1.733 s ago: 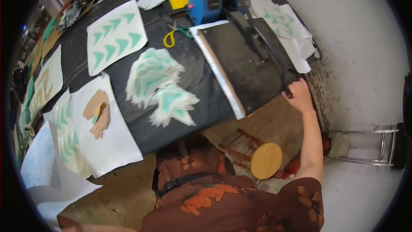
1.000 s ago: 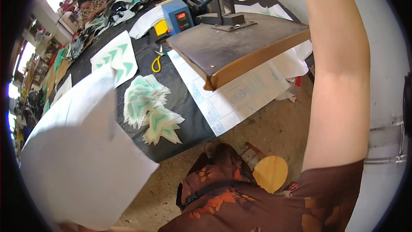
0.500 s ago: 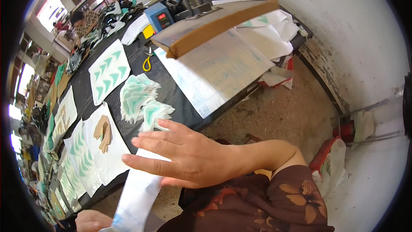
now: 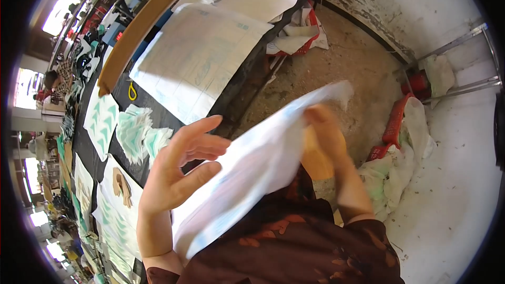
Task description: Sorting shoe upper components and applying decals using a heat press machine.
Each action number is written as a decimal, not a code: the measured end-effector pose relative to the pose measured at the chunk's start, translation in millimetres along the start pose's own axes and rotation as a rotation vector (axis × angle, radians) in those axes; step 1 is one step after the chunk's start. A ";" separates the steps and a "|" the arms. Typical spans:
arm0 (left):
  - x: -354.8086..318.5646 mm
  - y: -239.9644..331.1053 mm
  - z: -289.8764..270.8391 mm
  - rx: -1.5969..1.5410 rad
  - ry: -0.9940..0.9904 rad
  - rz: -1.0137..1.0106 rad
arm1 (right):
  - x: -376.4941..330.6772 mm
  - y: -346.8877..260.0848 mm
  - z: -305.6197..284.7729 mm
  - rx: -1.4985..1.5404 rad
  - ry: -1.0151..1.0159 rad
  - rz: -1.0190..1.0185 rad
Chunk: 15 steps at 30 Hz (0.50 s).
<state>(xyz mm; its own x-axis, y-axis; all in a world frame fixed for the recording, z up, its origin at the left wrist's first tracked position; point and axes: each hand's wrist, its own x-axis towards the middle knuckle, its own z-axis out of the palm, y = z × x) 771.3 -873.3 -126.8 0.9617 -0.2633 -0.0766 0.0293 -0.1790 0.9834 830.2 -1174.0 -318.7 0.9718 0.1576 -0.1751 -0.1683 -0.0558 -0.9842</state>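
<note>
A large white sheet (image 4: pixel 250 165) with faint blue print hangs slanted in front of my body, smeared by motion at its far right end. My right hand (image 4: pixel 327 132), blurred, pinches the sheet near that upper right end. At the sheet's left side my left hand (image 4: pixel 185 165) is raised, thumb and fingers apart, with nothing between them. On the black table beyond it lie a fanned stack of white pieces with green shapes (image 4: pixel 134 134) and a sheet bearing green chevrons (image 4: pixel 102 123). Another large printed sheet (image 4: pixel 197 55) lies flat under a raised brown-edged board (image 4: pixel 139 18).
Yellow-handled scissors (image 4: pixel 132 91) and small tan pieces (image 4: pixel 122 186) lie on the table (image 4: pixel 239 81). Red baskets with white scraps stand under the table (image 4: pixel 310 37) and by the wall (image 4: pixel 395 121). A metal frame (image 4: pixel 463 87) stands at the right.
My view has swung right, so the table sits farther left. The white sheet has come up across my body. My right hand has moved right with it; my left hand has risen from the lower edge.
</note>
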 end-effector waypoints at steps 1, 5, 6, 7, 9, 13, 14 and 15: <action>10.4 0.1 5.2 -0.030 -0.040 -0.022 | 8.1 9.3 -29.8 0.127 0.199 -0.143; 54.3 -15.7 -0.4 0.110 -0.342 -0.186 | 85.9 0.4 -181.5 -1.194 0.629 -0.217; 63.7 -24.2 0.6 0.116 -0.390 -0.247 | 110.9 -20.6 -207.0 -1.937 0.519 -0.076; 72.2 -34.1 -0.5 0.022 -0.397 -0.292 | 137.6 -16.0 -250.9 -1.312 0.640 -0.288; 82.1 -59.6 -2.0 -0.156 -0.339 -0.410 | 208.7 -31.7 -275.2 -0.866 0.670 -0.521; 85.5 -106.6 -13.9 -0.200 -0.028 -0.520 | 335.6 -157.6 -201.7 -1.519 0.710 -0.625; 82.8 -118.5 -18.0 -0.216 0.015 -0.528 | 374.9 -170.4 -189.0 -1.571 0.705 -0.784; 77.6 -129.0 -21.5 -0.210 0.176 -0.560 | 407.2 -181.9 -167.6 -1.565 0.662 -0.816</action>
<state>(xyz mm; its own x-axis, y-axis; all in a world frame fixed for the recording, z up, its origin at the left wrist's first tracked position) 848.0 -850.2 -256.0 0.8149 -0.0204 -0.5792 0.5778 -0.0501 0.8147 1284.2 -1265.0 -206.3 0.6876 0.2720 0.6733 0.2169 -0.9618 0.1671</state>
